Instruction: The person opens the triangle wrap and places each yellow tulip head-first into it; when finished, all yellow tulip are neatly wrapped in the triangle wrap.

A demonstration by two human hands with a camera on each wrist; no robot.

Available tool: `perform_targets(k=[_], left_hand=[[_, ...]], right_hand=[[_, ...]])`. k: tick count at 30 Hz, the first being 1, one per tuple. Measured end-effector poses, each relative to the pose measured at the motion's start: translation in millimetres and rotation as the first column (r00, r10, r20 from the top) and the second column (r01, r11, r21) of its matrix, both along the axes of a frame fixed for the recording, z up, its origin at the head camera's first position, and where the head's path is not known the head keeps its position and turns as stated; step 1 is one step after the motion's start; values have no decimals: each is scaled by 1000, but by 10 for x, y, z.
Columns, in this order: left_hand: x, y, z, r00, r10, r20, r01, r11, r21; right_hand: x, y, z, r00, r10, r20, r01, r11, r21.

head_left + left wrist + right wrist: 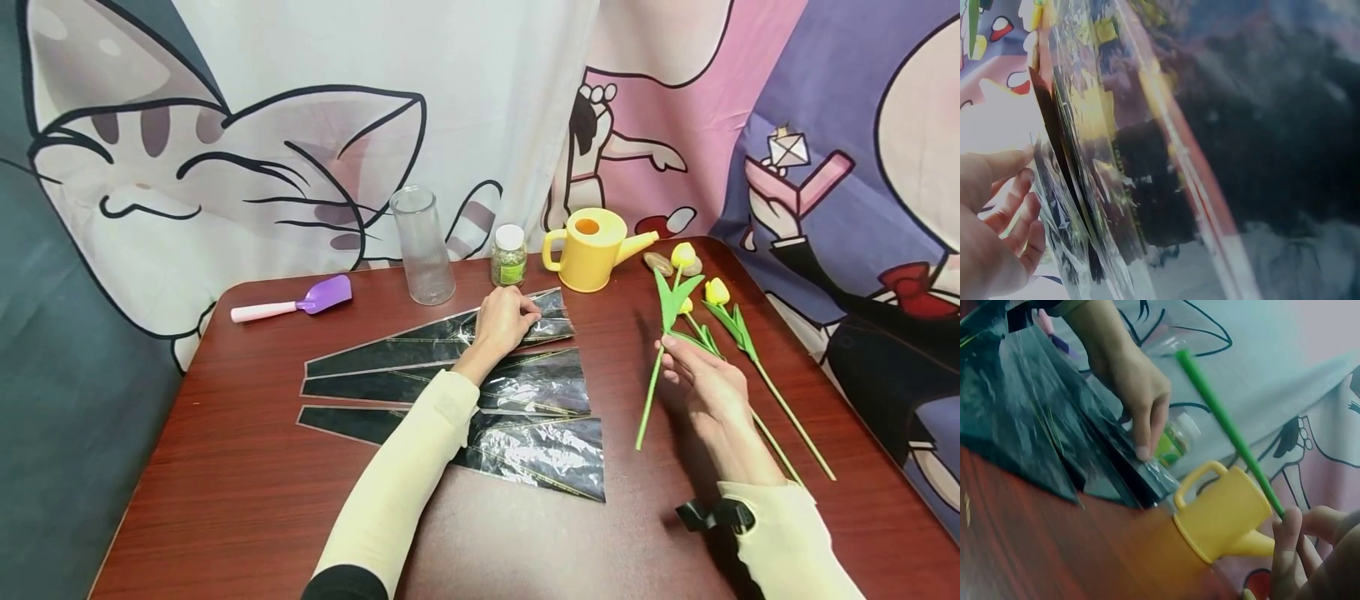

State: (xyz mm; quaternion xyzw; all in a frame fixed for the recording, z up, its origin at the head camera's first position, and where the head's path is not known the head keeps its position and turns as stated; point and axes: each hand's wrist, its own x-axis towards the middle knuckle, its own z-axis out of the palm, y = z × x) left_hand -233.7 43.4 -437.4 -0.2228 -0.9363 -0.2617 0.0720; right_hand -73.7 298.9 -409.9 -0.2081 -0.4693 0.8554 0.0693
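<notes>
Head view shows the yellow bloom [682, 254] of the tulip [670, 304], which the right grip [708, 385] pinches by its stem [648, 404] above the tabletop [247, 483]; right wrist view shows the stem alone, with the left grip [501, 323], pinching the farthest black sleeve [397, 346] at its wide end, partly blocking the jar [1171, 447] near the watering can [590, 258].

Tulip [667, 313]: yellow bloom, green leaves; held aslant, bloom end farthest.
Sleeve [420, 343]: black, glossy, tapered; farthest of three on the surface [225, 483], wide end right.
</notes>
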Motion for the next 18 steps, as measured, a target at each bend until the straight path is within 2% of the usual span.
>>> perform_targets(k=[6,10,13,18], left_hand=[[13,-11,-7,1000,-9,2,9,1000,8],[17,-27,-7,1000,-13,0,13,1000,14],[20,-38,-1,1000,-18,-1,18,1000,17],[30,-61,31,1000,-19,8,19,999,29]], right_hand=[[-148,-156,-40,993,-120,-20,119,992,-51],[-247,-242,-57,980,-198,-6,196,975,-101],[-333,-292,-58,960,-278,32,280,949,-147],[-491,-353,-29,909,-412,64,416,886,-204]])
